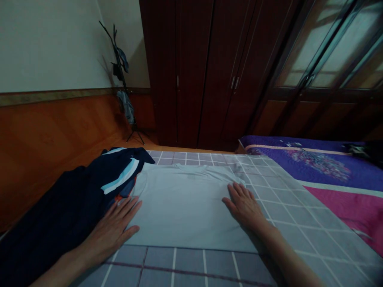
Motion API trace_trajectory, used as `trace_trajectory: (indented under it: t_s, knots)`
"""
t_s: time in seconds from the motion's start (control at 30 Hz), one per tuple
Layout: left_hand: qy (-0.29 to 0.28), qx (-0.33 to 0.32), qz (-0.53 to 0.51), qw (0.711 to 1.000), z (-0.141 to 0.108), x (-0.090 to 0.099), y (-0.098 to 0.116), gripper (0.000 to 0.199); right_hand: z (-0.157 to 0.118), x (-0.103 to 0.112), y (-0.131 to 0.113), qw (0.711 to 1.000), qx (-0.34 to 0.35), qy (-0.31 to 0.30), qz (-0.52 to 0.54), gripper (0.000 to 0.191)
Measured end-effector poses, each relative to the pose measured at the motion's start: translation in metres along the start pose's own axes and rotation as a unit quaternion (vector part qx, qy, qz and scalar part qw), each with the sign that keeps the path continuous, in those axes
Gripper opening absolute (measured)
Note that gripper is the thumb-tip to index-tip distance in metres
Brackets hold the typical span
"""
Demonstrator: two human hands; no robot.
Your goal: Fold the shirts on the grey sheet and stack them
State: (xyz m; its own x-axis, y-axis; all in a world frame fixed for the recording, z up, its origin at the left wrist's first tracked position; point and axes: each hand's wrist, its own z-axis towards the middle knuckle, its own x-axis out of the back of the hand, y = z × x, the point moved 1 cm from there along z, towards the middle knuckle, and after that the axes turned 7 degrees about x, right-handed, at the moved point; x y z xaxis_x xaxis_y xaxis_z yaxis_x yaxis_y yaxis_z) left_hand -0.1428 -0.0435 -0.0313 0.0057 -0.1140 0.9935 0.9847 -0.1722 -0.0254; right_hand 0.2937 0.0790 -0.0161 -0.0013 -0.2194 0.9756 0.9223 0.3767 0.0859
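Pale blue-grey cotton T-shirt [185, 211] spread flat on a grey checked bed sheet [287, 223], one hand on each side.

The left hand [110, 229] and right hand [243, 205] lie open and palm-down on the shirt, fingers spread, gripping nothing. The single shirt lies between them, its neckline at the far end and its long axis pointing away from the person. One crumpled navy striped garment [68, 211] lies just beside the left hand.
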Motion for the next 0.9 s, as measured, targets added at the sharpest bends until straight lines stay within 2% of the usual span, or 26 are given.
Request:
trace_trajectory:
  t_s: [0.1,0.17,0.27,0.33,0.43,0.57,0.67,0.73,0.77,0.87,0.9]
  knots:
    - [0.005,-0.030,-0.003,1.000,-0.007,0.013,0.002,0.064,-0.036,0.012,0.032,0.997,-0.061,0.048,0.018,0.060]
    - [-0.013,-0.076,-0.022,0.997,-0.007,0.026,0.012,0.065,-0.061,0.023,0.045,0.989,-0.119,0.043,0.081,0.062]
    - [-0.038,-0.147,-0.047,0.987,-0.004,0.041,0.025,0.066,-0.092,0.037,0.049,0.962,-0.215,-0.032,0.166,0.063]
    - [-0.050,-0.187,-0.063,0.979,0.000,0.043,0.029,0.064,-0.103,0.042,0.043,0.947,-0.236,-0.095,0.197,0.059]
    - [-0.072,-0.225,-0.077,0.969,0.006,0.033,0.028,0.060,-0.107,0.044,0.033,0.932,-0.254,-0.136,0.221,0.051]
    - [-0.092,-0.241,-0.093,0.962,0.010,0.017,0.028,0.056,-0.100,0.040,0.025,0.917,-0.291,-0.138,0.237,0.037]
    - [-0.095,-0.237,-0.127,0.958,0.010,0.017,0.027,0.054,-0.092,0.040,0.022,0.900,-0.317,-0.135,0.266,0.030]
    - [-0.099,-0.235,-0.164,0.953,0.009,0.021,0.024,0.053,-0.090,0.043,0.019,0.859,-0.370,-0.108,0.338,0.029]
    - [-0.101,-0.232,-0.187,0.949,0.009,0.024,0.022,0.052,-0.090,0.045,0.016,0.823,-0.399,-0.088,0.394,0.026]
    - [-0.102,-0.208,-0.268,0.935,0.011,0.033,0.014,0.051,-0.091,0.049,0.008,0.687,-0.458,-0.016,0.563,0.015]
    - [-0.099,-0.193,-0.300,0.929,0.013,0.036,0.012,0.050,-0.092,0.049,0.005,0.648,-0.472,0.010,0.597,0.017]
